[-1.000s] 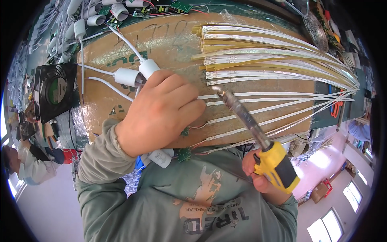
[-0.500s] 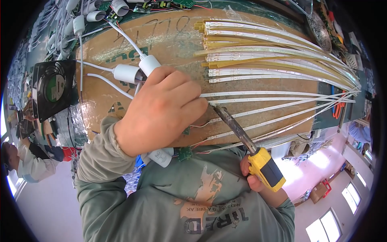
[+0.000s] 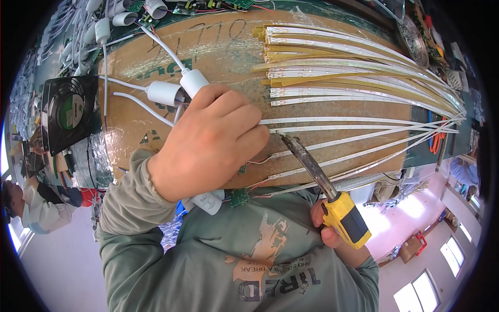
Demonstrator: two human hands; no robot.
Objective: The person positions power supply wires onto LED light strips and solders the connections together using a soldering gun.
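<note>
My left hand (image 3: 208,143) is closed in a pinch over the brown board, palm down. Its fingertips and whatever is between them are hidden. Right beside its fingers lies the bare end of a white LED strip (image 3: 312,128). A soldering iron (image 3: 314,171) with a yellow and black handle is gripped in my right hand (image 3: 326,231); its tip is close to that strip end and just off my left fingers. White cylindrical housings (image 3: 165,93) with cables lie beyond my left hand. Near my shirt, a small green circuit board (image 3: 239,197) is wired to a strip.
A bundle of LED strips (image 3: 322,75) covers the far right of the cardboard (image 3: 218,62). On the left stands a black fan (image 3: 69,117). Cables and more housings (image 3: 125,20) crowd the far left. Another person (image 3: 44,208) is at the left edge.
The soldering iron has shifted slightly to the right, its tip drawing a little away from my left fingers. My left hand has barely moved.
</note>
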